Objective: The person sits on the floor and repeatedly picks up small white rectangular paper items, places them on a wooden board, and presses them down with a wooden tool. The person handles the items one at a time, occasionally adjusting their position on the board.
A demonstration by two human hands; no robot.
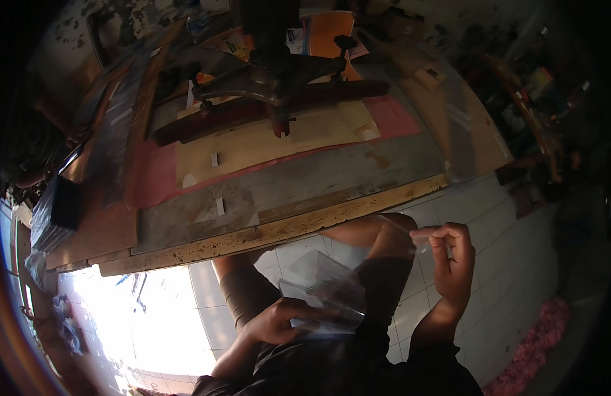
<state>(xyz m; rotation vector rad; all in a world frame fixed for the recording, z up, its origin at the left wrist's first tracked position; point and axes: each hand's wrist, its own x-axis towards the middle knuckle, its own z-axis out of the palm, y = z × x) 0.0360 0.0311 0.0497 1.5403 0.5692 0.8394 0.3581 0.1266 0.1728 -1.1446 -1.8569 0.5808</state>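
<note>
My left hand [279,322] is closed round a bundle of clear plastic sleeves [328,290], held over my lap below the table edge. The sleeves fan out upward and to the right, and I cannot count them. Off to the right, level with my knee, my right hand [450,257] is raised with thumb and fingertips pinched together. A thin, see-through piece of plastic [421,241] shows at those fingertips, its outline faint. Nothing joins the two hands visibly.
A dark metal press with a long bar [252,115] stands over a yellow sheet [252,158] and pink sheet [153,171] on the worktable [358,165]. Two small pale pieces lie there. A dark stack [58,208] sits at the left corner. Another person's hand [74,137] is far left.
</note>
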